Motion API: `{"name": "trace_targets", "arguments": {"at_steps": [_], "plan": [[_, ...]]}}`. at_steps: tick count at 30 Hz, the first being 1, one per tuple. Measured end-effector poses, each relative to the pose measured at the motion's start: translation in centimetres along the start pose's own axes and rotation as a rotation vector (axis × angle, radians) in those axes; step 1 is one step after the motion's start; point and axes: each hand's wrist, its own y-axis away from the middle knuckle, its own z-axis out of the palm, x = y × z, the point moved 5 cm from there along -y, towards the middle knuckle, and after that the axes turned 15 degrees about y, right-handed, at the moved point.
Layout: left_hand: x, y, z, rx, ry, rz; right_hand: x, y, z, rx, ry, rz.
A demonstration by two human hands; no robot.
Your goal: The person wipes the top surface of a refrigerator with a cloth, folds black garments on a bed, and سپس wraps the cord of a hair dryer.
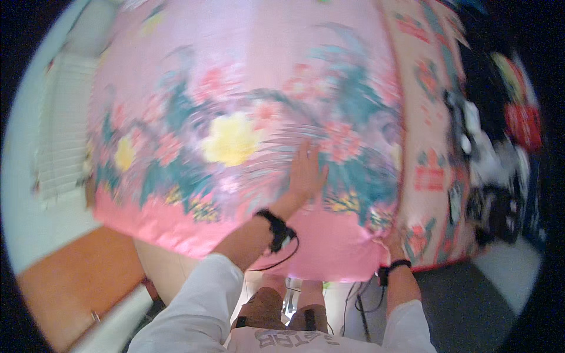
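Note:
A pink bed sheet [235, 188] printed with large yellow and red flowers and teal leaves is spread over a bed in front of me. My left hand [307, 173] lies on it near the middle, palm down with the fingers stretched out. At the sheet's near right corner, my right hand [393, 240] is closed on the edge, where the cloth gathers into small folds. Its fingertips are blurred and partly hidden. Each wrist wears a dark band with a thin cable.
Along the right runs a beige floral cover [432, 170] with a red edge. Beyond it dark and white items [494, 165] and a red object [522, 126] are heaped. An orange-brown wooden panel [82, 282] stands at the lower left, and a dark grey surface [465, 312] lies at the lower right.

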Motion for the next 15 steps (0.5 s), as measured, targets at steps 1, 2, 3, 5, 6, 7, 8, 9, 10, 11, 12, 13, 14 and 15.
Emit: {"name": "trace_targets", "arguments": {"at_steps": [1,2,3,5,6,7,8,9,10,11,12,13,14,15], "plan": [[-1.6,3.6,-3.2,0.045,0.085,0.012,0.2,0.3,-0.4,0.008,0.026,-0.006],[-3.5,7.6,-6.9,0.094,0.164,0.025,-0.1,0.7,-0.7,0.015,0.055,-0.024],[-5.9,11.6,-10.4,0.154,0.114,-0.103,-0.8,0.8,-1.0,0.021,0.088,-0.047],[-14.2,23.6,-15.5,0.271,0.063,-0.383,-2.5,1.1,-1.4,0.032,0.151,-0.104],[-15.8,29.4,-17.7,0.282,-0.028,-0.427,-2.0,1.1,-1.1,0.027,0.195,-0.119],[-19.2,36.5,-19.2,0.255,-0.237,-0.405,-2.5,1.1,-1.3,0.024,0.225,-0.148],[-20.8,41.9,-20.4,0.107,-0.240,-0.674,-1.8,1.1,-1.4,0.021,0.254,-0.155],[-20.5,46.6,-22.1,0.031,-0.220,-0.894,-1.4,1.0,-1.4,0.012,0.289,-0.170],[-21.0,52.7,-22.9,-0.103,-0.324,-1.020,-1.5,0.7,-1.4,0.004,0.313,-0.194],[-20.4,56.3,-23.6,-0.237,-0.259,-1.314,-1.0,0.5,-1.7,-0.003,0.349,-0.196],[-20.0,62.7,-23.7,-0.254,-0.238,-1.398,-1.2,0.2,-1.9,-0.007,0.382,-0.222],[-18.6,66.1,-23.4,-0.269,-0.173,-1.537,-0.7,0.1,-2.1,-0.013,0.409,-0.223],[-17.8,71.9,-22.3,-0.289,-0.136,-1.612,-0.9,-0.2,-2.8,-0.013,0.432,-0.239],[-15.9,75.2,-20.8,-0.240,-0.065,-1.641,-0.1,-0.3,-3.3,-0.013,0.459,-0.239]]}}
